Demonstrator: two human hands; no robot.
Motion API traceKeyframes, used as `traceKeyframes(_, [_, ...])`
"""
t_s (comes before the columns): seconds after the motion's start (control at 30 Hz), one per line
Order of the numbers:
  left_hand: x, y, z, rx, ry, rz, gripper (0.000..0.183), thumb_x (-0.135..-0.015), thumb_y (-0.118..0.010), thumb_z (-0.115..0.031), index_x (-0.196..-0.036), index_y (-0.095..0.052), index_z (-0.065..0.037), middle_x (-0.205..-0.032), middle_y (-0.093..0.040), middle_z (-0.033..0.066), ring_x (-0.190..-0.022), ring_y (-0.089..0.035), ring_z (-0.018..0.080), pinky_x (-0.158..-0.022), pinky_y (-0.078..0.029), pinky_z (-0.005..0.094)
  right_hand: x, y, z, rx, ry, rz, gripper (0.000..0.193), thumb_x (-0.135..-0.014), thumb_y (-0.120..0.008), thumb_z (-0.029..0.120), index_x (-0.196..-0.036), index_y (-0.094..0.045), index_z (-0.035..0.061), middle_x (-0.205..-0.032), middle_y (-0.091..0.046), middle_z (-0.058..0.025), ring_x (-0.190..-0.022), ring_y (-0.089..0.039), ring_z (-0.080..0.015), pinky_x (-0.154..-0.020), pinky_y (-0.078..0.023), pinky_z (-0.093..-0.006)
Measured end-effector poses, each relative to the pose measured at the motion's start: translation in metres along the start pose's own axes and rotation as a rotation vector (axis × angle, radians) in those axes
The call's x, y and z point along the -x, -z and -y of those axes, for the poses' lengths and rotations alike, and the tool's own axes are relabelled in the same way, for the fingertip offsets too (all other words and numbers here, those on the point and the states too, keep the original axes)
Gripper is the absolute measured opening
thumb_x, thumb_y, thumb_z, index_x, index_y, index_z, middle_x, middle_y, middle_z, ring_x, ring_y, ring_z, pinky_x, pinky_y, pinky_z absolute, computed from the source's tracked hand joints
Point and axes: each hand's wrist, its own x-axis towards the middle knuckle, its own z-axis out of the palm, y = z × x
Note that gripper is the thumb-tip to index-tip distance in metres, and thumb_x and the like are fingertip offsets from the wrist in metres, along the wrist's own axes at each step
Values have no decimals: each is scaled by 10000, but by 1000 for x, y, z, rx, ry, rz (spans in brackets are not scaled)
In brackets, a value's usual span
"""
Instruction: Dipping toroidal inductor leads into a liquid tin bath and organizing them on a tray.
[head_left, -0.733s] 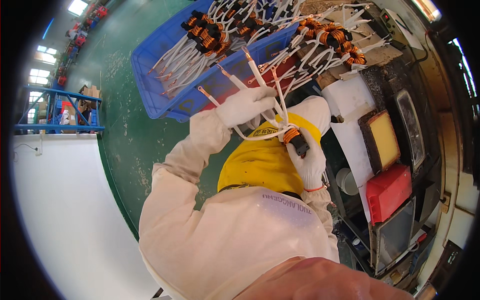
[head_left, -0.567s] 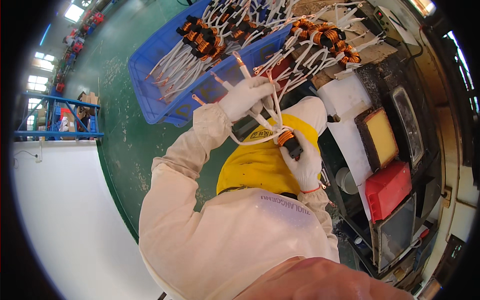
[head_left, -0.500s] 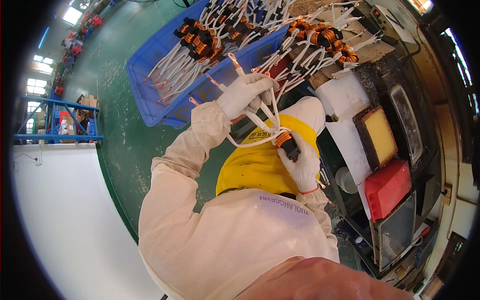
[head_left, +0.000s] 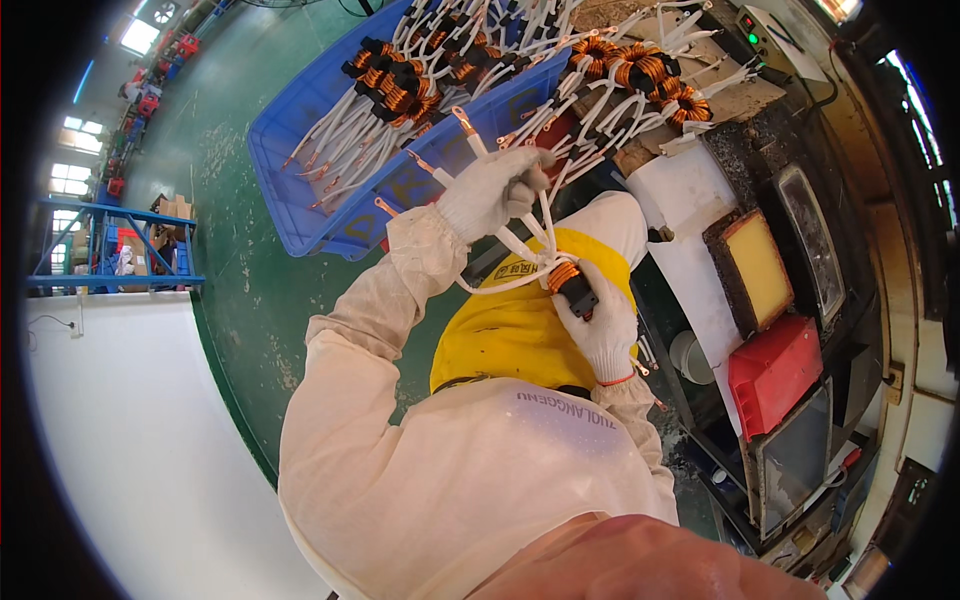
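My right hand (head_left: 606, 330), in a white knit glove, is closed around a copper-wound coil (head_left: 566, 276) with a black housing, held above my yellow apron (head_left: 490, 335). White sleeved leads (head_left: 508, 284) run from this coil up to my left hand (head_left: 492, 192). That gloved hand is closed on the leads, its fingers curled at the top. Several copper ring terminals (head_left: 461, 119) stick out past it on the far and left sides. One lead loops loosely beneath the left wrist. Part of the coil is hidden by the right-hand fingers.
A blue bin (head_left: 300, 215) full of similar coils stands beyond my hands. More finished coils (head_left: 640, 72) lie on the bench at far right. Along the right side are a tray with a yellowish block (head_left: 757, 262), a red container (head_left: 775, 375) and a white cup (head_left: 690, 357).
The fingers of my left hand have shifted slightly on the leads. The view has moved a little; the coil stays in my right hand.
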Motion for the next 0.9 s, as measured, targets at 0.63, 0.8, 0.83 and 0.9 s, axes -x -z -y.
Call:
traceKeyframes(0.63, [12, -28, 62, -2160, -724, -142, 166, -858, -663, -247, -894, -695, -88, -986, -700, 42, -973, -673, 237, -784, -572, 339, -1, -1, -3, -9, -14, 3, 551, -767, -798, 270, -1252, -635, 65, -985, -707, -197, -875, -704, -344, -770, -560, -380])
traceKeyframes(0.8, [-6, -37, 59, -2221, -255, -108, 136, -871, -672, -229, -872, -735, -109, -917, -701, 59, -907, -686, 240, -725, -577, 349, 1, -6, 3, 51, 36, 23, 556, -773, -799, 334, -1247, -622, 103, -925, -699, -157, -852, -690, -332, -774, -538, -428])
traceKeyframes(0.83, [-7, -40, 56, -2174, -134, -81, 153, -882, -670, -235, -907, -745, -104, -927, -705, 64, -902, -690, 254, -715, -581, 363, 1, -5, 4, 48, 35, 21, 556, -773, -799, 334, -1247, -622, 103, -925, -699, -157, -852, -690, -332, -774, -538, -428])
traceKeyframes(0.9, [-4, -30, 61, -2134, -279, -105, 178, -885, -659, -255, -928, -724, -95, -930, -703, 71, -921, -687, 262, -760, -573, 372, -1, -3, 4, 28, 32, 25, 543, -768, -803, 316, -1233, -626, 98, -928, -696, -157, -844, -687, -337, -759, -539, -424])
